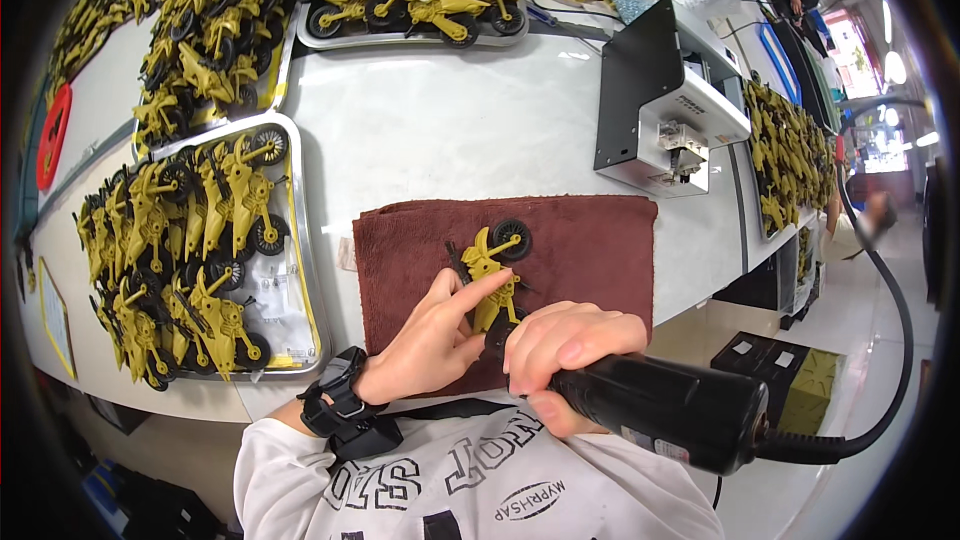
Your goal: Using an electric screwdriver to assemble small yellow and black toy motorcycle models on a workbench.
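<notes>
A yellow toy motorcycle [483, 260] with black wheels lies on a dark red cloth [600, 250] in front of me. My left hand [425, 340] holds it from the left, its index finger stretched across the yellow body and the thumb lower down. A black corded electric screwdriver [665, 405] is wrapped in my right hand [572, 340]. Its front end points left toward the lower part of the motorcycle, close to my left thumb. The screwdriver's tip and the motorcycle's lower wheel are mostly hidden by my fingers.
Metal trays [312, 310] packed with similar toy motorcycles stand at the left and far side. A black and white box-shaped machine [650, 110] sits at the back right. The screwdriver's thick cable [905, 320] loops up along the right. Another person's arm [832, 220] shows at the right.
</notes>
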### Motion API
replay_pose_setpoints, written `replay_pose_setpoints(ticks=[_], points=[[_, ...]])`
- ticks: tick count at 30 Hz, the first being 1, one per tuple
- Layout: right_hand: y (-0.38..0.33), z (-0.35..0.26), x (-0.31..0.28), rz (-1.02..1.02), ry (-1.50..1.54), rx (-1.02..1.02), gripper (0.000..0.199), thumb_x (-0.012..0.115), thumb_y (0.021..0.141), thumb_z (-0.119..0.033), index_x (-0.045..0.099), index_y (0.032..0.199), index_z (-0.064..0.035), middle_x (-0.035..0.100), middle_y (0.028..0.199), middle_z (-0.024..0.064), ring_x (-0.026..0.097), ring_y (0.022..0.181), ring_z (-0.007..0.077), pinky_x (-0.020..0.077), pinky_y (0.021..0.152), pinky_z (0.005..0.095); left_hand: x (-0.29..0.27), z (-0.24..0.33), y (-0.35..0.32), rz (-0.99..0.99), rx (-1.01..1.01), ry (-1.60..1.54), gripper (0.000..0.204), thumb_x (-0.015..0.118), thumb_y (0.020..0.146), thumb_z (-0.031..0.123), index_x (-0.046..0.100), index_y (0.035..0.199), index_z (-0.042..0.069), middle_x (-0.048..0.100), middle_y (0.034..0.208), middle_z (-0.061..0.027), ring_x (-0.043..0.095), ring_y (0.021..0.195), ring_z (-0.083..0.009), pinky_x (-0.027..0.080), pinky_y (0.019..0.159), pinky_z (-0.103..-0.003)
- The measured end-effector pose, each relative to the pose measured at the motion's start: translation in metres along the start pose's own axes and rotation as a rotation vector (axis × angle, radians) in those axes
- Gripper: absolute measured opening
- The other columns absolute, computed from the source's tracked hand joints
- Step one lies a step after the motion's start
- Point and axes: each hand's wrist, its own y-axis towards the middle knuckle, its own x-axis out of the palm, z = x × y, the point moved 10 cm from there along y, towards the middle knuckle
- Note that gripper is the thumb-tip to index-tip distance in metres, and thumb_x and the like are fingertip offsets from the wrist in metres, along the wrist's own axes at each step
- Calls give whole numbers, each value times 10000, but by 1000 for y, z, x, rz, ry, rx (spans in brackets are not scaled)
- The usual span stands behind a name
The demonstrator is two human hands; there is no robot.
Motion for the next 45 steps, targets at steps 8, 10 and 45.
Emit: replay_pose_setpoints(ticks=[8, 10, 45], points=[[3, -81, -40, 15, -50, -231, 560, 700, 688, 35, 347, 1118, -32, 623, 732, 165, 636, 588, 291, 535, 545, 419, 2, 8, -3, 27, -54, 63, 700, 617, 741, -106, 376, 1357, 123, 372, 959, -100, 518, 665, -142, 527, 608, -229], [-6, -81, -84, 348, -235, -250, 485, 587, 781, 21, 337, 1194, -16, 562, 721, 106, 550, 512, 231, 467, 495, 354, 4, 14, -2, 5, -14, 102, 667, 652, 749, -66, 402, 1339, 119, 394, 939, -88, 554, 663, -137, 525, 590, -235], [-23, -47, -193, 846, -551, 103, 427, 594, 754, 65, 413, 1140, 88, 563, 706, 66, 571, 561, 137, 491, 562, 273, -54, 127, 255, 324, 780, 1349, 187, 552, 715, 42, 539, 899, 71, 550, 916, -57, 479, 1024, -239, 383, 862, -358]])
